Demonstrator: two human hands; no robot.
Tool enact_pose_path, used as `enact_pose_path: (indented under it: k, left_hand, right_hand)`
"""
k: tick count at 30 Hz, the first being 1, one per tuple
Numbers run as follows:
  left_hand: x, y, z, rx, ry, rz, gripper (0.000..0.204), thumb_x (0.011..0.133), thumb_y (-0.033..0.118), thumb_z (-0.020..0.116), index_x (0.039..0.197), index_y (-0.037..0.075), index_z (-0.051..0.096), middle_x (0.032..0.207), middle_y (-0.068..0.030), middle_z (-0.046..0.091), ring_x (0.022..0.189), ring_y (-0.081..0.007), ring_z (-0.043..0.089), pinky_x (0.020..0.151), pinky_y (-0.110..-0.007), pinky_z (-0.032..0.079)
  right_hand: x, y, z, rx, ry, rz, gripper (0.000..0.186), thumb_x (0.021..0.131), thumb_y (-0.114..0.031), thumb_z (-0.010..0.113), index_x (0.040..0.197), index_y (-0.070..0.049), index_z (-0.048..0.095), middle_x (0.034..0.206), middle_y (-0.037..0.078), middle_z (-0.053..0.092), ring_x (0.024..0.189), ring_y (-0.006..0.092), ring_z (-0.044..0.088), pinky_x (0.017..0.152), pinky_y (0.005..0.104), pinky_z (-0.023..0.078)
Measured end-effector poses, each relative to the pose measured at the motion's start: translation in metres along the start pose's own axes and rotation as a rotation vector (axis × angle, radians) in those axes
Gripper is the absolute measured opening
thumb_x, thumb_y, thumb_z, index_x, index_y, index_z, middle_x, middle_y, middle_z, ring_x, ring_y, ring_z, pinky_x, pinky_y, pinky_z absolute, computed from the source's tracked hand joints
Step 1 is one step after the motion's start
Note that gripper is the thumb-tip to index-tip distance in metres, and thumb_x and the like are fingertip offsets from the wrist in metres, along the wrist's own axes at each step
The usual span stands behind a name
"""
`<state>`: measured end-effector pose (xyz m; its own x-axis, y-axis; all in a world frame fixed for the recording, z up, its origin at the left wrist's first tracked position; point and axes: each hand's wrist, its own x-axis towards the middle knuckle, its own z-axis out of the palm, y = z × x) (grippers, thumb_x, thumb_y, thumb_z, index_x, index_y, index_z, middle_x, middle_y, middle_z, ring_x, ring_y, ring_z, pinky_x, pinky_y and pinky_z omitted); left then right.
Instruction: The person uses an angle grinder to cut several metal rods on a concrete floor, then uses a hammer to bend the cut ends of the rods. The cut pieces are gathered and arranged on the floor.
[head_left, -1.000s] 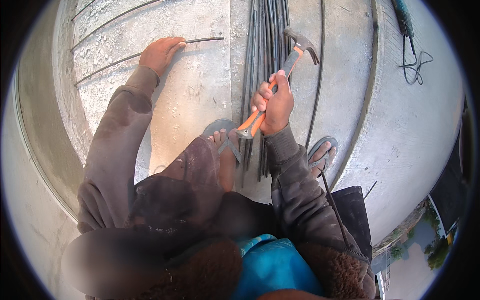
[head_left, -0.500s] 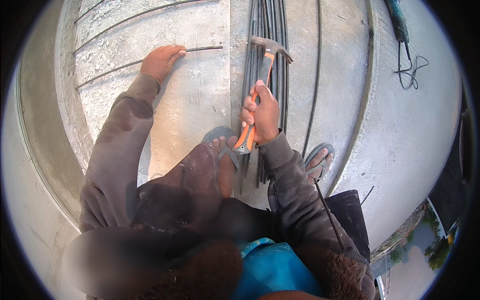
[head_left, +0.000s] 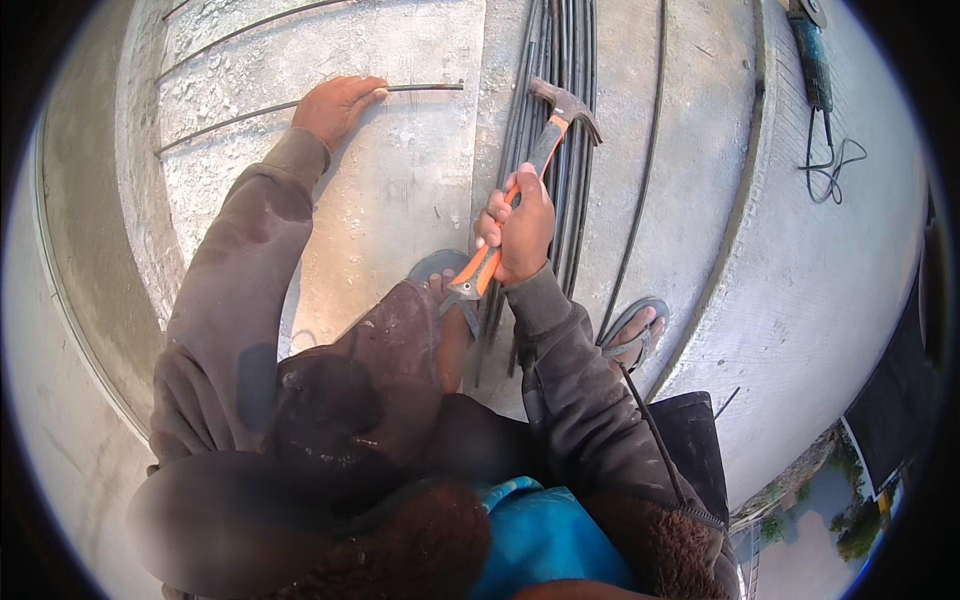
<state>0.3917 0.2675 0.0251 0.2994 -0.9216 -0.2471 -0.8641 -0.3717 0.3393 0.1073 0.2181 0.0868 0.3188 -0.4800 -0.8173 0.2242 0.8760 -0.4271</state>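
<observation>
My left hand (head_left: 340, 108) is closed round a thin dark steel rod (head_left: 430, 87) near its free right-hand end. The rod runs left across the rough, rubble-strewn concrete. In my right hand (head_left: 518, 222) is a claw hammer (head_left: 548, 145) with an orange and grey handle, gripped around mid-handle. Its steel head points away from me, above a bundle of long steel rods (head_left: 562, 50), and touches nothing that I can make out. The fingertips of my left hand are partly hidden under the hand.
More bent rods (head_left: 250, 40) lie beyond my left hand. A single long rod (head_left: 655, 110) lies right of the bundle, beside a raised concrete edge (head_left: 735, 230). Past that edge sits a teal angle grinder (head_left: 812, 65) with its cable (head_left: 830, 180). My sandalled feet straddle the bundle.
The hammer has tilted, its head shifting right and its handle end left. My left hand stays on the rod, and the whole view has shifted slightly.
</observation>
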Motion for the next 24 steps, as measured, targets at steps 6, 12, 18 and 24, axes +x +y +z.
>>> enact_pose_path:
  k: [6, 12, 18, 24]
  left_hand:
    - [-0.002, -0.008, 0.008, 0.005, 0.032, 0.048, 0.036, 0.1, 0.044, 0.048, 0.117, 0.02, 0.069, 0.111, -0.0048, 0.07, 0.104, -0.0256, 0.063, 0.092, -0.037, 0.05]
    - [0.002, -0.007, 0.006, -0.006, -0.011, 0.023, 0.035, 0.1, 0.043, 0.049, 0.118, 0.019, 0.068, 0.113, -0.0041, 0.069, 0.104, -0.0249, 0.062, 0.091, -0.037, 0.05]
    - [-0.008, 0.0, -0.009, -0.012, 0.043, 0.085, 0.03, 0.097, 0.04, 0.056, 0.107, 0.017, 0.071, 0.098, -0.0044, 0.068, 0.095, -0.0236, 0.062, 0.084, -0.036, 0.051]
    - [0.031, 0.009, -0.025, 0.077, 0.343, 0.322, 0.023, 0.088, 0.037, 0.07, 0.095, 0.016, 0.073, 0.095, -0.0008, 0.064, 0.093, -0.0205, 0.06, 0.081, -0.035, 0.049]
  right_hand:
    - [0.006, -0.003, -0.003, -0.164, -0.156, 0.13, 0.028, 0.103, -0.038, 0.041, 0.092, -0.012, 0.042, 0.056, -0.001, 0.037, 0.034, 0.009, 0.034, 0.032, 0.0265, 0.036]
    - [0.004, 0.006, 0.001, -0.101, -0.084, 0.085, 0.028, 0.103, -0.038, 0.041, 0.093, -0.012, 0.041, 0.056, 0.0, 0.037, 0.034, 0.0099, 0.033, 0.033, 0.027, 0.035]
    - [0.017, -0.025, -0.003, -0.236, -0.216, 0.135, 0.03, 0.103, -0.039, 0.041, 0.09, -0.011, 0.043, 0.055, 0.0, 0.039, 0.033, 0.0102, 0.034, 0.031, 0.0265, 0.035]
    - [0.051, -0.059, 0.033, -0.229, -0.189, -0.04, 0.031, 0.102, -0.038, 0.039, 0.09, -0.01, 0.043, 0.057, 0.002, 0.041, 0.037, 0.012, 0.039, 0.036, 0.0289, 0.038]
